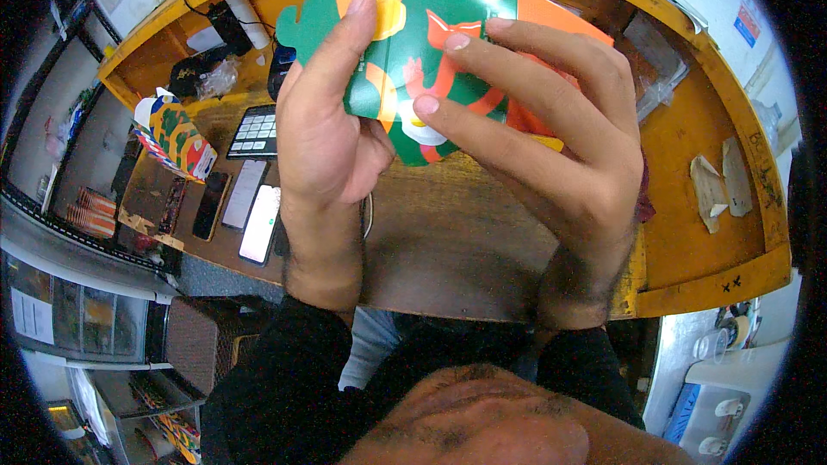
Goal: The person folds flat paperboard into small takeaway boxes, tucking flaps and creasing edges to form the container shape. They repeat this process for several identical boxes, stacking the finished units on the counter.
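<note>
A printed paperboard carton (465, 60), green with orange and yellow figures and an orange end at the right, is raised above the desk. My left hand (323, 129) grips its left side, with the thumb up along the front face and the other fingers hidden behind. On the right, my right hand (573, 112) holds the carton too. Several of its fingertips press on the printed face, while the thumb is out of sight. The carton looks flattened or only partly folded; its back cannot be seen.
A similar folded carton (177, 138) stands at the desk's left. Beside it lie a dark phone (209, 207), a phone with a pale screen (241, 194), a lit phone (259, 226) and a keypad-like device (252, 131). A yellow wooden rim (724, 284) borders the brown desk (457, 250).
</note>
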The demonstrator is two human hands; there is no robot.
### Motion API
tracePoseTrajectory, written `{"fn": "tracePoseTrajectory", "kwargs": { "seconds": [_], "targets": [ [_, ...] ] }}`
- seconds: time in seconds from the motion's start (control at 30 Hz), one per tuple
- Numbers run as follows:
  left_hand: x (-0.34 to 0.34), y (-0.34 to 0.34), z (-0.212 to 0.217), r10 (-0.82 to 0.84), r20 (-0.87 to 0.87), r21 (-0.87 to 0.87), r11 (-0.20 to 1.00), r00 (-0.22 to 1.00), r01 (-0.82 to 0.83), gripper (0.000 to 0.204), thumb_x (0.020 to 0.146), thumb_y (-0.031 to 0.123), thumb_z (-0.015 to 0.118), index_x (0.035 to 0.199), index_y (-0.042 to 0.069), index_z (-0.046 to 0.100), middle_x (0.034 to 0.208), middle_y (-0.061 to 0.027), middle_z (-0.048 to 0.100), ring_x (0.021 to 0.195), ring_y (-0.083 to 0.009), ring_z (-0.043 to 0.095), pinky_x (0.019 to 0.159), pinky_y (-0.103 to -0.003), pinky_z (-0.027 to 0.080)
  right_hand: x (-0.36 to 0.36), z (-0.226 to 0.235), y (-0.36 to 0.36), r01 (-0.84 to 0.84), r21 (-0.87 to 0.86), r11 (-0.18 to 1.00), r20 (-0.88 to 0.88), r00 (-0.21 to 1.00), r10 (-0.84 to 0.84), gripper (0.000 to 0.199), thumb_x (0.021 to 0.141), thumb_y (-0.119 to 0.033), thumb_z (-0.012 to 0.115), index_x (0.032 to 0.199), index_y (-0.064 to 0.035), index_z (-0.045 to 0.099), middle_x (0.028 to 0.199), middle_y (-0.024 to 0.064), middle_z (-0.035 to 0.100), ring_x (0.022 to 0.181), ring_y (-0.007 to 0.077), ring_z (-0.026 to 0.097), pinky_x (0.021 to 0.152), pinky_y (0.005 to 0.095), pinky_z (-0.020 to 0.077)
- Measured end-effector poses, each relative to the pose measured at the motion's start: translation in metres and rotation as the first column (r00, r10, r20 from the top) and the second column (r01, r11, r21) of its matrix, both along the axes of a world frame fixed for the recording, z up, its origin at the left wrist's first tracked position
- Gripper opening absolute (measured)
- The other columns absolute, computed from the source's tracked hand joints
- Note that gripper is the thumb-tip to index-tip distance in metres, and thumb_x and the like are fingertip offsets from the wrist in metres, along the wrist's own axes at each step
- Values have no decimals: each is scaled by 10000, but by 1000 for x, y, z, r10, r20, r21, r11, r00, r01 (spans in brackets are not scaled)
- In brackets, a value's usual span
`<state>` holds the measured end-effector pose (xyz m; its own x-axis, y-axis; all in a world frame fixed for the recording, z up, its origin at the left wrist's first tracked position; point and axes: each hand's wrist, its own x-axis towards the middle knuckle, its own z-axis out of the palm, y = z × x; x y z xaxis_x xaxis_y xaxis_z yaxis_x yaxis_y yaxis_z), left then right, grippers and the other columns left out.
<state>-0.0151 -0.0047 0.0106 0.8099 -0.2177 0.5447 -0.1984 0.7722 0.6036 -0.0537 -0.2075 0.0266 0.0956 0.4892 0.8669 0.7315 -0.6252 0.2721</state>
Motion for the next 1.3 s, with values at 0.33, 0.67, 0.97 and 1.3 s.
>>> {"fn": "tracePoseTrajectory", "kwargs": {
  "seconds": [0.33, 0.67, 0.97, 1.3],
  "targets": [
    [-7, -12, 0, 114, 64, 197, 972, 991, -125, 362, 1091, 182, 589, 1385, -29, 593, 1286, -146, 706, 1141, -200, 706, 964, -340, 587, -9, 7, -2, -24, -48, 999, -160, 987, 16, 345, 682, -235, 855, 1027, -213, 848, 1228, 15, 765, 1220, 286, 655, 1007, 426, 495],
    [-6, -4, -7, 174, 209, 337, 911, 962, -238, 227, 1083, 242, 608, 1139, 46, 708, 989, 15, 723, 852, -59, 658, 698, -235, 519, -6, -7, 16, -10, 19, 1000, -89, 996, 12, 431, 674, -32, 876, 1092, -127, 832, 1255, 98, 758, 1223, 297, 672, 1026, 389, 549],
    [-22, 5, 15, 111, 287, 522, 815, 952, -252, 301, 1080, 283, 587, 991, 31, 726, 759, 26, 663, 660, -42, 583, 567, -241, 465, -4, -1, 3, 39, -71, 997, -3, 999, -39, 427, 709, -36, 882, 1129, -72, 818, 1202, 109, 775, 1183, 291, 690, 1014, 392, 559],
    [-7, -5, -6, 131, 316, 387, 886, 940, -254, 275, 1005, 277, 659, 983, 24, 764, 766, -4, 717, 651, -75, 657, 597, -236, 536, -14, 11, 0, 16, -156, 988, -53, 998, -25, 382, 764, -12, 845, 1141, -41, 793, 1177, 129, 749, 1133, 296, 678, 1003, 395, 534]
  ]
}}
